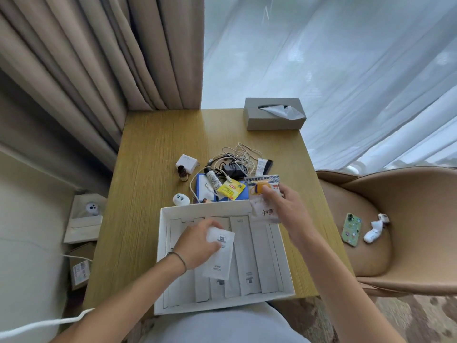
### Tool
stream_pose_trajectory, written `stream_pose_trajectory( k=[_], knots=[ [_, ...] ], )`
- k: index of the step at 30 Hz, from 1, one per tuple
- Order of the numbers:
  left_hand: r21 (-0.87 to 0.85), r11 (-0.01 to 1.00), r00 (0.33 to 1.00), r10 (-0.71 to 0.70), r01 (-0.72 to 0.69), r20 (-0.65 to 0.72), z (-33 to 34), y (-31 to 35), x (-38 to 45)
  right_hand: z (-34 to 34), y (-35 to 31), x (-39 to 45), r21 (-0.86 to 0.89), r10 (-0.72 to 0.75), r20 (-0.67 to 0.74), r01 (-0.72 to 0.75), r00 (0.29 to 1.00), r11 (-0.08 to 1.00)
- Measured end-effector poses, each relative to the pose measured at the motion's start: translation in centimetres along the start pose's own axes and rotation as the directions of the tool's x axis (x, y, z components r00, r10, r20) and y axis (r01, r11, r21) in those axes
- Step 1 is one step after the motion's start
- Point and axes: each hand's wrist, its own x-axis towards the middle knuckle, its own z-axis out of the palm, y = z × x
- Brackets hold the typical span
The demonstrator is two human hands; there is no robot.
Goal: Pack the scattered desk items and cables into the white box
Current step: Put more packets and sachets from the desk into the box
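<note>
On the floor at far left a small cardboard box (85, 219) holds a white plush toy (92, 208). On the wooden desk (148, 194), going right, there are a white charger cube (187, 162) w/ a small brown bottle (183, 173) just in front, and a round white plug adapter (181, 199) near the white box's far left corner. The white box (163, 243) sits at the near desk edge, open, w/ flat white paper sleeves lying in rows inside. The left hand (197, 243) is over the box and grips a white sachet (218, 253) between thumb and fingers. Behind the box is a pile: tangled cables (237, 157), a black adapter (233, 170), a yellow tea bag (232, 189) on a blue booklet (241, 195). The right hand (284, 209) pinches a clear plastic bag (264, 201) w/ an orange item in it, above the box's far right corner. A grey tissue box (274, 117) stands at the desk's back right. On the tan chair (408, 194) lie a green phone (351, 229) and a white object (374, 231).
</note>
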Motion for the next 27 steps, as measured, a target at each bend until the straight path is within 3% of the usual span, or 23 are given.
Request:
stream_pose_trajectory(
  k=[7, 12, 17, 22, 27],
  knots=[
    [0.06, 0.997, 0.994, -0.057, 0.051, 0.098, 2.0, -2.2, -0.1, 1.5, 1.5, -1.9, -0.178, 0.149, 0.138, -0.123, 0.979, 0.976],
    [0.113, 0.993, 0.985, -0.05, 0.032, 0.166, 3.6, -3.5, 0.5, 2.7, 2.2, -2.1, -0.382, 0.148, 0.114, -0.094, 0.982, 0.919],
    [0.225, 0.974, 0.992, -0.04, 0.011, 0.123, 5.1, -4.1, 0.3, 3.6, 3.2, -1.3, -0.56, 0.113, -0.001, -0.094, 0.994, 0.823],
    [0.592, 0.796, 0.991, 0.125, -0.125, 0.04, 6.1, -4.7, -0.3, 4.7, 4.8, -0.6, -0.619, 0.115, -0.04, -0.114, 0.993, 0.777],
    [0.653, 0.743, 0.984, 0.174, -0.147, 0.024, 6.0, -4.9, 0.0, 5.8, 6.5, 0.4, -0.676, 0.158, -0.053, -0.151, 0.986, 0.721]
  ],
)
